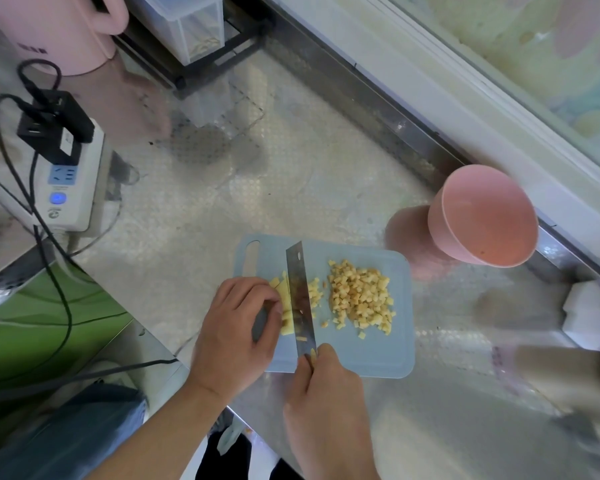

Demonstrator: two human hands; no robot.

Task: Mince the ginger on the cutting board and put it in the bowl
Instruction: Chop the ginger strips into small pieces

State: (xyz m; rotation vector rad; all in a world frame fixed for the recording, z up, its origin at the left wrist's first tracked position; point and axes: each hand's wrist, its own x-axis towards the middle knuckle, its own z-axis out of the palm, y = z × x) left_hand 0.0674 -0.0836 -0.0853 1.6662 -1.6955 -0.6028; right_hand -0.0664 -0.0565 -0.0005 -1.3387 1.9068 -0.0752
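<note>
The left hand point(238, 315) curls its fingers point(274, 303) down on the uncut ginger strips point(284, 306), pinning them to the blue cutting board point(371, 355). Just beside those fingertips the knife point(300, 299) stands, its handle gripped by the right hand point(326, 393). Beyond the blade lies the diced ginger pile point(359, 296): light, loose, damp bits, probably best scooped with the blade. The pink bowl point(482, 216) sits further off on the counter point(222, 188).
</note>
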